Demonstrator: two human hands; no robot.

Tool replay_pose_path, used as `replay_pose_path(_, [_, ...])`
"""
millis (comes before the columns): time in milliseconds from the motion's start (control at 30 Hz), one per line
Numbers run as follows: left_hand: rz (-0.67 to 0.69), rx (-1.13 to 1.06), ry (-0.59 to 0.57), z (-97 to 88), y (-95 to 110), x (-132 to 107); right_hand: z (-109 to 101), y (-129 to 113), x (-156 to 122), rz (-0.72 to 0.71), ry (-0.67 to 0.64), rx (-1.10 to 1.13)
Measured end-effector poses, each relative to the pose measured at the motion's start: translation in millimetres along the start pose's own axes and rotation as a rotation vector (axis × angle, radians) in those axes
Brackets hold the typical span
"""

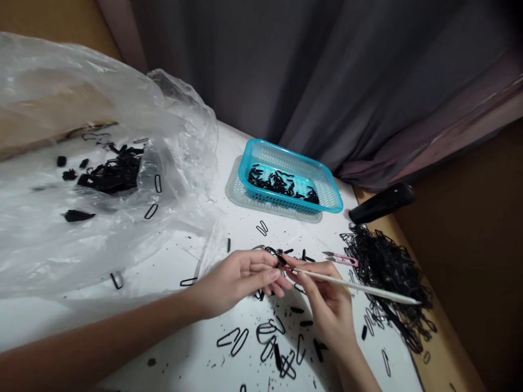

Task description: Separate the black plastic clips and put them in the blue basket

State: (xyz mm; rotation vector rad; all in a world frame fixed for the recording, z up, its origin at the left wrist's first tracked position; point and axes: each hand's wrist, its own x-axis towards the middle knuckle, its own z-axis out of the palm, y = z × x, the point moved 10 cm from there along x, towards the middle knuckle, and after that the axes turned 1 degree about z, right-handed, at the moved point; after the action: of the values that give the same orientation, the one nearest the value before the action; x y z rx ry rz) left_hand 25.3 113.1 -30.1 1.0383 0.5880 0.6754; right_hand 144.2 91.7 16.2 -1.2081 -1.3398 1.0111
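My left hand (255,275) is closed, its fingertips pinching a small black looped piece (278,256). My right hand (327,299) grips a slim white stick-like tool (359,286), whose far end slants out to the right. The tool's near tip meets the black piece between the two hands; fingers partly hide that spot. Below the hands, loose black loops (267,345) and short black strips (297,310) lie scattered on the white table surface (183,348). Pink-handled thread snips (341,258) rest just beyond my right hand.
A blue basket (335,201) holding small black pieces stands at the back, on a pale tray (235,190). Clear plastic sheeting (183,141) with black bits covers the left. On the right are a tangled black heap (388,267) and a black cylinder (382,202). Dark curtains (245,65) hang behind.
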Motion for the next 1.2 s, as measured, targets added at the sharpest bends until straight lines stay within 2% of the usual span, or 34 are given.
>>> replay_pose_path(167, [-0.023,0.027,-0.009,2.4,1.1,-0.7,-1.8,-0.4,1.4,-0.046,-0.057,-0.073])
replay_pose_path(300, [-0.034,0.032,-0.012,1.9,-1.0,-0.1,1.8,-8.6,-0.4,-0.172,-0.121,-0.167])
replay_pose_path(400, [-0.039,0.041,-0.030,3.3,-3.3,0.4,-1.7,-9.9,-2.3,-0.197,-0.041,-0.199])
replay_pose_path(533, [-0.096,0.040,-0.051,7.2,-11.3,-2.3,-14.3,-6.0,-2.9,-0.132,0.121,-0.147])
replay_pose_path(633, [-0.127,0.049,-0.060,9.4,-15.2,-4.6,-19.8,-5.3,-1.2,-0.085,0.153,-0.122])
replay_pose_path(733, [-0.098,0.018,-0.026,5.5,-12.4,-2.9,-19.0,-11.0,0.7,-0.112,0.109,-0.143])
replay_pose_path(933, [-0.070,-0.050,0.023,-3.7,-8.7,4.1,-11.8,-30.4,-2.8,-0.337,0.020,-0.265])
replay_pose_path(1200, [-0.038,-0.015,0.089,-11.8,-7.9,4.6,4.1,-32.1,-6.7,-0.380,-0.090,-0.345])
